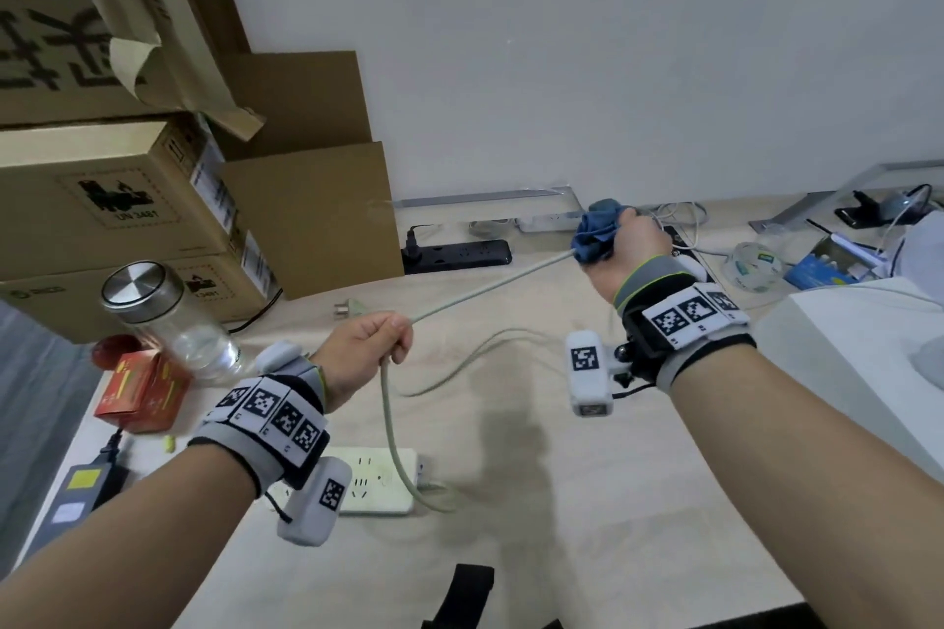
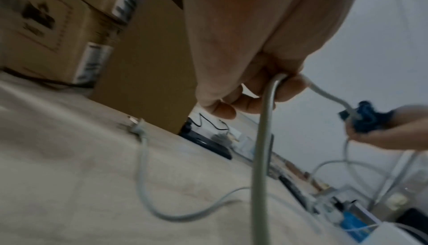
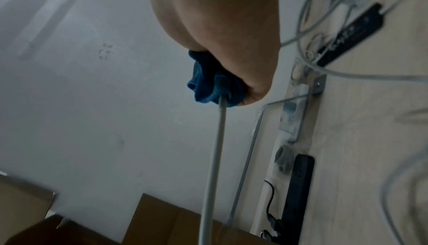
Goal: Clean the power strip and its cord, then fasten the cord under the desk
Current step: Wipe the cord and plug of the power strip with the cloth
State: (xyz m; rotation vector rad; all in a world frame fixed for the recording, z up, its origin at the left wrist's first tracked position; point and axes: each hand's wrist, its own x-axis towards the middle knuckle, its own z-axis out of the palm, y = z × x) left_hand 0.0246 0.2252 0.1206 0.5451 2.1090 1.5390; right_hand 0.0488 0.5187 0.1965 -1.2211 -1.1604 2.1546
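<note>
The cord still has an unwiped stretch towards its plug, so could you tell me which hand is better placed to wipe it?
The right hand: it already grips the blue cloth wrapped around the cord. The left hand only holds the cord taut, without a cloth.

The left hand (image 1: 367, 347) grips the cord (image 1: 490, 289), held taut up to the right hand (image 1: 626, 250), which clutches a blue cloth (image 1: 595, 235) around it. The power strip (image 1: 378, 480) lies on the tabletop (image 1: 587, 501).

Blue cloth (image 1: 595, 230), matt cord (image 1: 485, 289), brushed-metal lid (image 1: 135, 284)
</note>
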